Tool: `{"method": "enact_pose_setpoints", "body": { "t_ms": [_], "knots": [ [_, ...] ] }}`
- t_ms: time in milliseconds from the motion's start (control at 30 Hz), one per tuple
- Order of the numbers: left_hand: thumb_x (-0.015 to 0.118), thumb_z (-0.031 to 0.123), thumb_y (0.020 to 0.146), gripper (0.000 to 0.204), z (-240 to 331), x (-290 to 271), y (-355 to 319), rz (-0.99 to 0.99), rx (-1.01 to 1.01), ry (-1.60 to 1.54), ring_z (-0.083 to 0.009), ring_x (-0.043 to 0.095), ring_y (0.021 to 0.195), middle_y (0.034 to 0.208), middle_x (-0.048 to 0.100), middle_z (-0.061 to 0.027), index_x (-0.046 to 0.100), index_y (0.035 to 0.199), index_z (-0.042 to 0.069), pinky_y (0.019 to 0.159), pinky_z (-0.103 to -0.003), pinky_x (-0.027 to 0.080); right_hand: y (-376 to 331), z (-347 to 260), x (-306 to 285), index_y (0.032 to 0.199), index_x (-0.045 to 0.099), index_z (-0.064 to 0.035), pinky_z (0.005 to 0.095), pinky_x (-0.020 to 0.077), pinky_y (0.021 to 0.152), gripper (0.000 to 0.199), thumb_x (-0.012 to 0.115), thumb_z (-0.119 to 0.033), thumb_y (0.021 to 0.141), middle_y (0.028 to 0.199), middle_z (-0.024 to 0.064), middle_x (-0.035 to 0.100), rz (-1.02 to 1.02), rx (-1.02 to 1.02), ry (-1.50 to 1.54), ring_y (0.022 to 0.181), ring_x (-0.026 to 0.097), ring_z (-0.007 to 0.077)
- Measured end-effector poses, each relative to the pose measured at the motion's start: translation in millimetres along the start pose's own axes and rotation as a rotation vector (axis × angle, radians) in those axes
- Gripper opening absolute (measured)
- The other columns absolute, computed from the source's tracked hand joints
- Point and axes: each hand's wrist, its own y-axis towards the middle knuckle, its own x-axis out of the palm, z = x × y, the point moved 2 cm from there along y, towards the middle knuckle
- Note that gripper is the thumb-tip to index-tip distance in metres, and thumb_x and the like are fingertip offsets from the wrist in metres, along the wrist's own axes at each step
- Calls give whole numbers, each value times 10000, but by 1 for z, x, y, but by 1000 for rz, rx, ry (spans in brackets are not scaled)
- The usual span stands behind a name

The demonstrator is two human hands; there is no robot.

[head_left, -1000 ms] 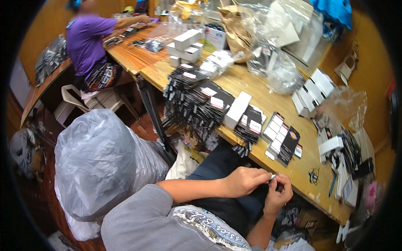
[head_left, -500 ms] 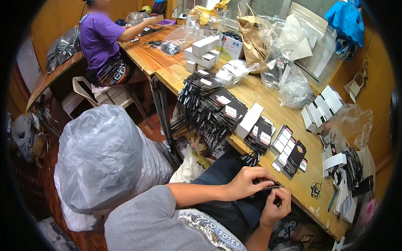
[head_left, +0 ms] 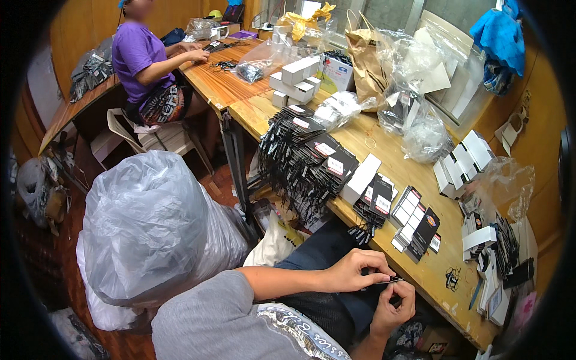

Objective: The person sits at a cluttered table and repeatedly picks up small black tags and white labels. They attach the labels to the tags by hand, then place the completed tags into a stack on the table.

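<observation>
My left hand (head_left: 358,271) pinches a thin black hang tag (head_left: 393,279), seen nearly edge-on, between thumb and fingers. Right under the tag's near edge, my right hand (head_left: 394,303) has thumb and forefinger closed together. Whatever lies between those right fingertips is too small to make out. On the table edge beyond my hands lie a stack of black tags (head_left: 425,233) and a row of white-labelled tags (head_left: 408,219). A small heap of black strings (head_left: 452,278) sits to their right.
A large pile of black tags with strings (head_left: 306,153) hangs over the table edge. White boxes (head_left: 465,162) and clear plastic bags (head_left: 426,141) stand farther back. A bulging plastic sack (head_left: 150,222) fills the floor at left. A person in purple (head_left: 141,57) works at the far table.
My hands stay together at the tag, shifting only slightly, and the tag's tip shows more. The view has moved a little. The other person has drawn an outstretched arm back.
</observation>
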Motion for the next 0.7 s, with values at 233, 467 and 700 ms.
{"method": "enact_pose_setpoints", "body": {
  "t_ms": [233,467,700],
  "knots": [
    [524,92,768,144,-1,-3,3,-64,16,-102,-161,532,711,750,547,-92,583,820,-28,646,-249,411,3,-2,-1,682,479,-2,301,434,553,154,582,86,607,665,131,529,0,-66,-4,584,525,255],
    [618,27,670,109,-19,-9,5,-215,-346,-472,-107,515,739,799,557,-45,613,772,-10,701,-234,408,1,-4,2,707,482,-5,307,438,545,180,584,97,599,677,128,537,-103,-103,60,577,532,257],
    [647,56,642,124,-23,-5,7,-246,-299,-385,-91,518,715,756,567,-32,614,744,-5,663,-217,411,-1,1,0,731,477,0,314,419,506,181,580,90,612,667,131,518,-130,-220,29,562,514,272]
  ]
}}
